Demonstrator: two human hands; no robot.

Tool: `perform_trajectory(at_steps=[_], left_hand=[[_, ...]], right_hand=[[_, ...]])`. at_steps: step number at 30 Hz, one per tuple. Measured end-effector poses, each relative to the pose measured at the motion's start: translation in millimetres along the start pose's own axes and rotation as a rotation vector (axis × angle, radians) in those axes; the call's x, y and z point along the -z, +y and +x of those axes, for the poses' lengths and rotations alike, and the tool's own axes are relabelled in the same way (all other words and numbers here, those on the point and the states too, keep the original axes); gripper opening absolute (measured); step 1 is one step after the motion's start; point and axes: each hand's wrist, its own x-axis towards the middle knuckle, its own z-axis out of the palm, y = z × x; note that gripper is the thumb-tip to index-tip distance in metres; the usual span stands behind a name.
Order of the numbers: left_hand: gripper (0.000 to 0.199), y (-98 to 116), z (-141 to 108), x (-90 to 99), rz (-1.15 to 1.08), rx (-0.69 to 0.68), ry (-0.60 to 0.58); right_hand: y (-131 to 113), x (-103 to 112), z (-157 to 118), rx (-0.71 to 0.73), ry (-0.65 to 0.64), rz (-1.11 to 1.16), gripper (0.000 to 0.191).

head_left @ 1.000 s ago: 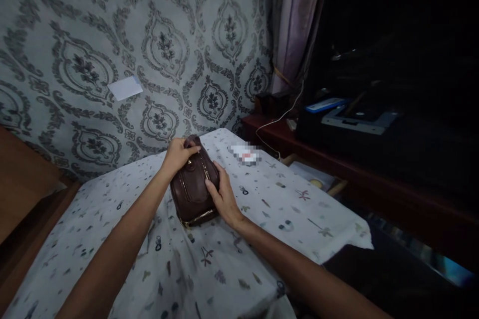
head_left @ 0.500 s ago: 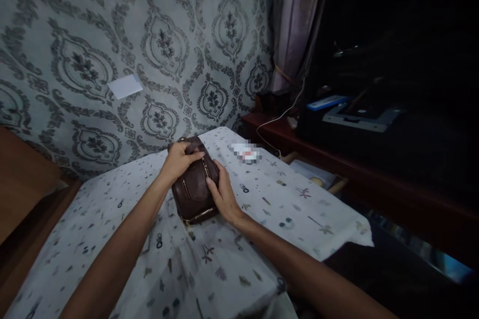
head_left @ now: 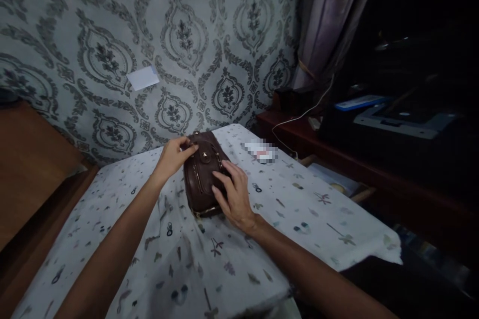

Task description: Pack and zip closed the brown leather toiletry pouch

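The patterned wall (head_left: 220, 30) backs the far side; before it spreads the cloth-covered worktop (head_left: 123, 194), with an open drawer (head_left: 362, 193) beyond its right edge; the brown bag (head_left: 206, 182) lies on the worktop towards its far side, between the two hands, so its placing there looks done; no opening into it can be seen; the right hand (head_left: 236, 197) rests loosely on its near right part, fingers spread rather than clamped; the left hand (head_left: 174, 157) is at its far left edge, thumb and fingers close together, though whether they pinch anything I cannot tell; the handling seems unfinished, with both hands at the bag; how much is left does not show; the pocket zip (head_left: 197, 179) looks closed; the small metal clasp (head_left: 204, 155) lies uncovered between the hands.
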Motion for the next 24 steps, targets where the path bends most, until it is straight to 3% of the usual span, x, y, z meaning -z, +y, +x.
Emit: perform_trajectory(at_steps=[5, 9, 13, 18, 24], left_hand=[[0.03, 6, -13, 0.0, 0.152, -0.052, 0.017], [0.012, 4, -18, 2.9, 0.16, -0.072, -0.01], [0.017, 2, -21, 6.3, 0.177, -0.058, 0.02], [0.01, 6, -24, 6.1, 0.277, -0.059, 0.06], [0.008, 4, -23, 4.2, 0.203, -0.076, 0.04]], right_hand=[[2, -4, -4, 0.063, -0.053, -0.049, 0.031], [2, -4, -4, 0.083, -0.04, -0.06, 0.03], [0, -4, -3, 0.088, -0.032, -0.066, 0.03], [-1, -5, -2, 0.104, -0.019, -0.078, 0.028], [1, -5, -2, 0.085, -0.044, -0.072, 0.028]])
